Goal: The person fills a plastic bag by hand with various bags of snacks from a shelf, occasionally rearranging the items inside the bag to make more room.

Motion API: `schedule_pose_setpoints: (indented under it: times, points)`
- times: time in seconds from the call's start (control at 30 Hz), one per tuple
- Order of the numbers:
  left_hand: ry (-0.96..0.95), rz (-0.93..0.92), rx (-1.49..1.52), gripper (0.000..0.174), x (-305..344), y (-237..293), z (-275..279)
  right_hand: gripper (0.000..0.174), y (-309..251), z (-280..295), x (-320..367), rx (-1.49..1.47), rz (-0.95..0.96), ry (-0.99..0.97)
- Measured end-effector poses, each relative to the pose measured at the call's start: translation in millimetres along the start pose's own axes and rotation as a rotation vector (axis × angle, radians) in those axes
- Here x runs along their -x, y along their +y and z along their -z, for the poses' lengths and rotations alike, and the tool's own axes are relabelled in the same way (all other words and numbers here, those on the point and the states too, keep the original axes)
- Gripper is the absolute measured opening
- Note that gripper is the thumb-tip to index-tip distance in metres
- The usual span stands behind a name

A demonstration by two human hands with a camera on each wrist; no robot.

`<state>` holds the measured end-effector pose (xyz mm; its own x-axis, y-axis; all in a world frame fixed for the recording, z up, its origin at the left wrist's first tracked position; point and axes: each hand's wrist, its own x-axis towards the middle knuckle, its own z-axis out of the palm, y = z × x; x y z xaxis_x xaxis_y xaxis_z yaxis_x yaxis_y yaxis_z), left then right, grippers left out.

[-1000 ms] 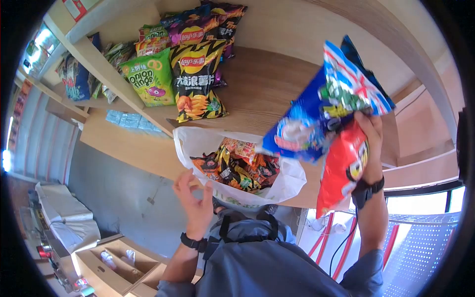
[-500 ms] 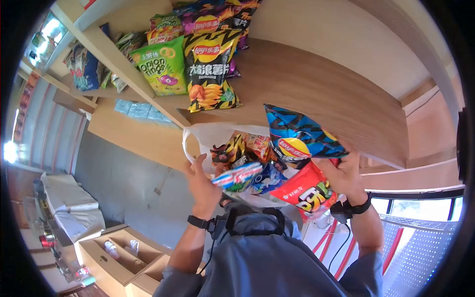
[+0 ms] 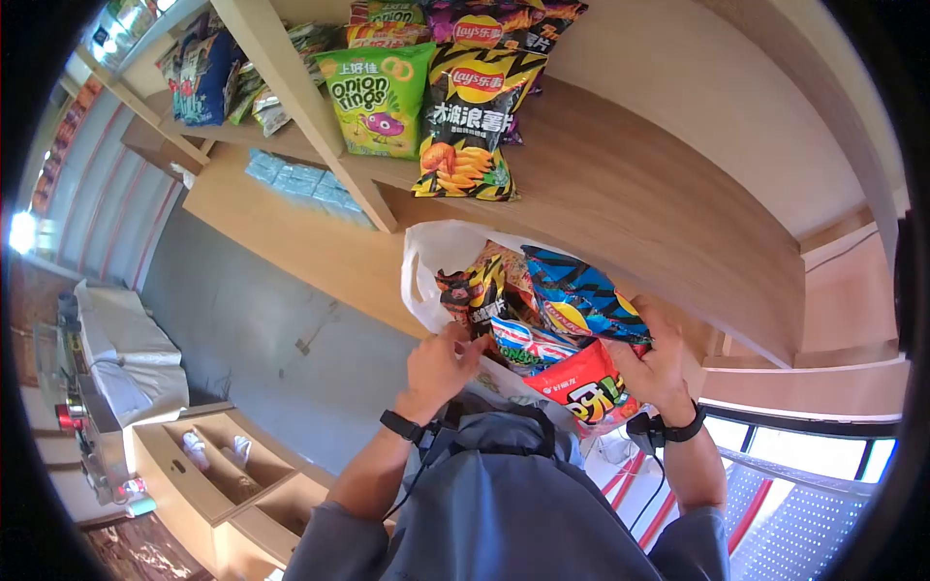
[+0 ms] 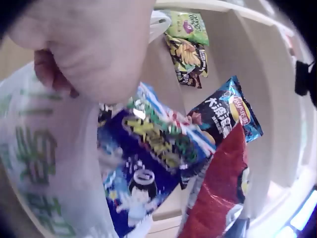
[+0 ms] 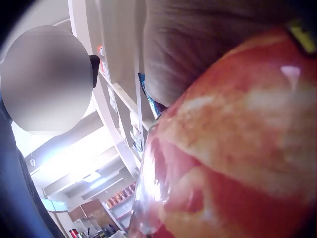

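Observation:
A white plastic bag (image 3: 422, 283) with several snack packets inside is at the shelf's front edge. My left hand (image 3: 438, 376) has its fingers curled at the bag's near left rim; the left wrist view shows the hand (image 4: 89, 44) against the printed bag (image 4: 54, 148). At the bag's right side my right hand (image 3: 661, 363) holds a red packet (image 3: 588, 382) and a blue Lay's packet (image 3: 581, 295), its fingertips partly hidden. A blue-and-white packet (image 3: 528, 346) lies between the hands, over the bag's opening. In the right wrist view, the red packet (image 5: 233, 148) lies against the palm (image 5: 188, 54).
On the wooden shelf (image 3: 659, 184) stand a green onion rings packet (image 3: 378, 102) and a black-and-yellow Lay's packet (image 3: 475, 121), with more packets behind. A divider (image 3: 291, 87) separates another group of packets. Light blue packs (image 3: 305, 184) lie lower left, and an open wooden box (image 3: 208, 465) is below.
The packets in my right hand have come down from above the shelf's right side to the bag's opening. My left hand has moved right, to the bag's rim. The head view has shifted.

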<state>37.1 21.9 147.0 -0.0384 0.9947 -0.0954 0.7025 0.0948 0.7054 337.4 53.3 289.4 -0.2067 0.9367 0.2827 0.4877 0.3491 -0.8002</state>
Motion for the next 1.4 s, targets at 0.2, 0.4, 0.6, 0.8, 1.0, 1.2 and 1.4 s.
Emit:
schedule_pose_setpoints:
  times: [0.2,0.4,0.6,0.8,1.0,1.2,1.4]
  points:
    - [0.011,0.090,0.189,0.025,31.7,-9.1,11.5,0.024,-1.7,5.8,3.4,0.041,0.081,-0.010]
    - [0.090,0.125,0.184,0.015,53.9,-11.4,30.2,0.048,-0.7,23.4,30.4,-0.199,-0.226,0.140]
    - [0.117,0.136,0.270,0.017,54.5,-4.8,29.1,0.037,-32.5,0.4,-9.9,-0.697,-0.129,-0.222]
    - [0.133,0.117,0.307,0.030,59.6,-22.6,21.4,0.026,-5.1,-55.1,-27.2,-0.109,-0.141,-0.380]
    - [0.093,0.105,0.233,0.040,60.5,-20.4,24.1,0.028,9.9,-40.9,-26.4,-0.129,-0.045,-0.346]
    - [0.020,0.054,0.260,0.040,51.5,-11.1,25.8,0.028,1.3,-13.3,-26.5,-0.002,-0.212,-0.078]
    - [-0.010,0.058,0.265,0.038,46.9,-8.1,28.4,0.035,-3.8,29.1,-20.9,0.083,-0.048,0.580]
